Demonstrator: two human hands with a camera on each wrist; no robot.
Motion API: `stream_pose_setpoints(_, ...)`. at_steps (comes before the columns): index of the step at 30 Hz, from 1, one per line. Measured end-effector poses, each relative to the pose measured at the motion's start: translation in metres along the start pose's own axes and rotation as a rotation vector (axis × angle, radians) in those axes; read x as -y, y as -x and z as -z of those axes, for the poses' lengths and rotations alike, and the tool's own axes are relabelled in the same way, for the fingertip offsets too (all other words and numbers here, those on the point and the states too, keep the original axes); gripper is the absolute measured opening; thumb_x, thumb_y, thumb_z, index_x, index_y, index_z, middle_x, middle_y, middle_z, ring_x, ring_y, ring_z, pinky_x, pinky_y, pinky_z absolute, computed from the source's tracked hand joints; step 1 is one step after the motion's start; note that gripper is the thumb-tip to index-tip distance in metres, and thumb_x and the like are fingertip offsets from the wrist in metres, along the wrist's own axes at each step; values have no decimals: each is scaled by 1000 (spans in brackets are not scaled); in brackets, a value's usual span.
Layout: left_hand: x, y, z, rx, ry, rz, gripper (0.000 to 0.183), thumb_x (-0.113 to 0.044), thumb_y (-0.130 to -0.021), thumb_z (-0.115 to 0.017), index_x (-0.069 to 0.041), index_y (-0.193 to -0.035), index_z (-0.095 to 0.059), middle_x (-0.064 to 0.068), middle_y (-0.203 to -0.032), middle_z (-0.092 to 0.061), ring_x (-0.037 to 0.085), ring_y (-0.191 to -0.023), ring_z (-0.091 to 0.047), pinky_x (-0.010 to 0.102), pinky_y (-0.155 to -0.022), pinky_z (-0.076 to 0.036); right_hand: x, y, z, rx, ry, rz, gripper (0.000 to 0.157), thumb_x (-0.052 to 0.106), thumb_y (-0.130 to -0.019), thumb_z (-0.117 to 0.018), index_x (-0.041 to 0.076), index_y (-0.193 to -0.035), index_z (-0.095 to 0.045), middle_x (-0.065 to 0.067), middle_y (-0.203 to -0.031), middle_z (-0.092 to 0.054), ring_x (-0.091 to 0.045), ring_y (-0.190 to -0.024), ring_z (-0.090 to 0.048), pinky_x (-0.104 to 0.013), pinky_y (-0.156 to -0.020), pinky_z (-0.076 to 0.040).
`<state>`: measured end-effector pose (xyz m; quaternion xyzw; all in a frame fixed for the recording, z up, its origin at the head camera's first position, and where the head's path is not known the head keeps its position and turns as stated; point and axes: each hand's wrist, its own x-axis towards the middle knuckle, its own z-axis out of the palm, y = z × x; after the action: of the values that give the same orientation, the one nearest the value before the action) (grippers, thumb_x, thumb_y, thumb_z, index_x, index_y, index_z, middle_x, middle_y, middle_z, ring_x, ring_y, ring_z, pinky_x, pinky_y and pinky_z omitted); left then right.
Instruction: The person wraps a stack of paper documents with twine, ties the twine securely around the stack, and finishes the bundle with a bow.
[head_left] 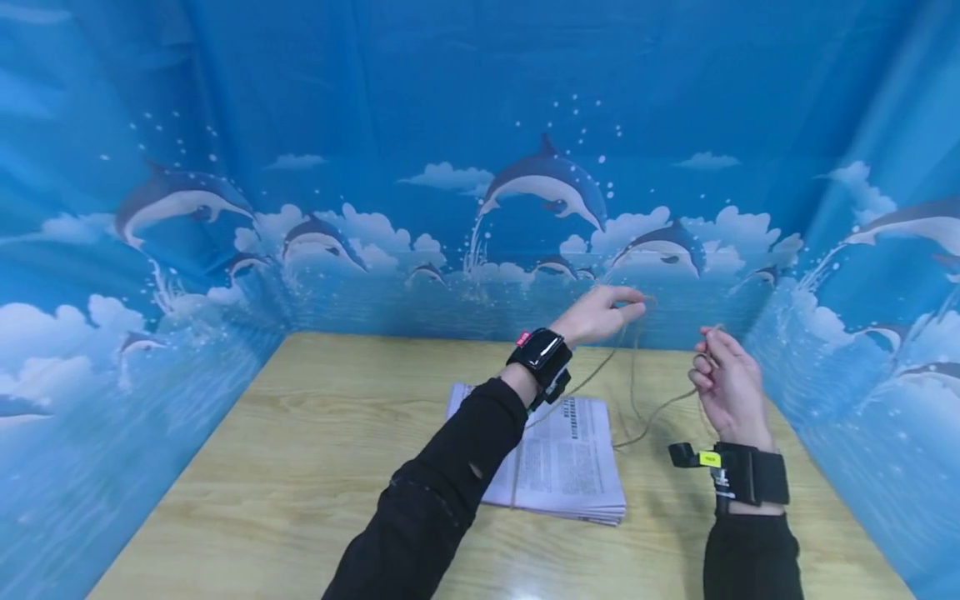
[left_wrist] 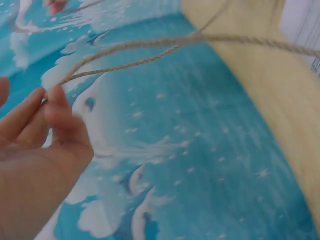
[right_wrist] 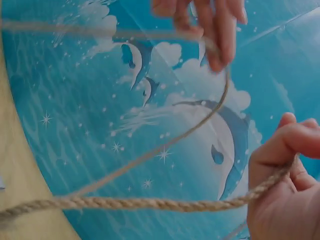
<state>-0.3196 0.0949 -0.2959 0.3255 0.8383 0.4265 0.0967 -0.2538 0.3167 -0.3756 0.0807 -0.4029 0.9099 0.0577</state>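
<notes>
A stack of folded newspapers [head_left: 570, 458] lies on the wooden table, with a strand of twine [head_left: 515, 479] running across its top. Above and behind the stack, my left hand [head_left: 603, 312] pinches the twine between thumb and fingertips. In the left wrist view, two strands of twine [left_wrist: 150, 42] meet at those fingertips. My right hand [head_left: 727, 379] is raised to the right of the stack, fingers curled round another part of the twine. From the right hand, a thick length of twine [right_wrist: 160, 202] stretches toward the table in the right wrist view.
The wooden table [head_left: 300, 467] extends to the left of the stack. Blue curtains [head_left: 420, 100] printed with dolphins and clouds rise behind it and along both sides. Slack twine hangs in loops between the hands and the stack's right edge.
</notes>
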Motion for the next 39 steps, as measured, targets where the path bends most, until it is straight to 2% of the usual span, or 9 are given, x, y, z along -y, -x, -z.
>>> stream_pose_setpoints(9,16,-5,-21,1,145,-10,48,-36,-107,-37,-23,-153,-33,-2,-159,-34,19,-143,-37,33,-112,-38,-1,4,-13,81,-29,28,18,12,-103,-47,2,-110,-60,-5,-84,-61,-9,-59,-48,-18,-45,-30)
stream_pose_setpoints(12,18,-6,-30,87,180,41,49,-39,-107,-35,-20,-152,-36,3,-153,-43,17,-133,-49,31,-101,-46,-3,3,-15,70,-19,86,18,10,-102,-48,0,-110,-61,-6,-83,-61,-10,-58,-50,-18,-44,-31)
stream_pose_setpoints(14,20,-5,-37,166,197,86,49,-40,-107,-34,-18,-150,-39,12,-129,-59,20,-105,-61,30,-88,-49,-3,3,-16,61,0,108,18,10,-102,-48,1,-111,-61,-6,-83,-61,-10,-58,-50,-18,-44,-32)
stream_pose_setpoints(16,24,-4,-43,224,207,134,50,-42,-106,-35,-16,-148,-43,11,-123,-62,20,-97,-62,30,-82,-50,-4,2,-16,60,31,101,18,12,-102,-49,2,-112,-61,-6,-84,-61,-10,-59,-49,-18,-44,-32)
stream_pose_setpoints(20,37,1,-48,281,229,161,53,-45,-107,-30,-13,-142,-51,7,-138,-57,26,-108,-64,35,-85,-53,-5,2,-17,54,98,49,19,15,-102,-49,7,-113,-61,-4,-85,-60,-10,-60,-48,-20,-45,-32)
stream_pose_setpoints(22,45,5,-47,271,238,148,54,-45,-107,-29,-11,-140,-54,6,-142,-55,27,-115,-63,37,-86,-54,-6,2,-18,44,128,33,18,16,-101,-51,7,-113,-62,-3,-85,-59,-10,-60,-49,-20,-45,-33)
stream_pose_setpoints(29,68,20,-40,200,213,94,34,-26,-104,-50,-7,-128,-63,12,-123,-67,25,-85,-68,27,-68,-53,-14,-1,-21,75,196,14,19,17,-100,-54,6,-113,-64,-3,-86,-65,-11,-70,-58,-21,-54,-46)
stream_pose_setpoints(35,64,28,-54,143,151,41,28,-22,-97,-63,-7,-120,-68,5,-121,-67,15,-84,-64,28,-74,-55,-23,-2,-26,107,223,-18,17,14,-100,-55,6,-110,-66,-4,-92,-70,-13,-86,-67,-25,-76,-57)
stream_pose_setpoints(39,57,27,-64,84,69,-4,27,-23,-95,-66,-7,-116,-70,4,-111,-70,6,-88,-60,22,-75,-50,-26,-2,-25,130,119,-33,17,12,-102,-49,4,-110,-62,-5,-97,-67,-15,-90,-65,-26,-81,-56)
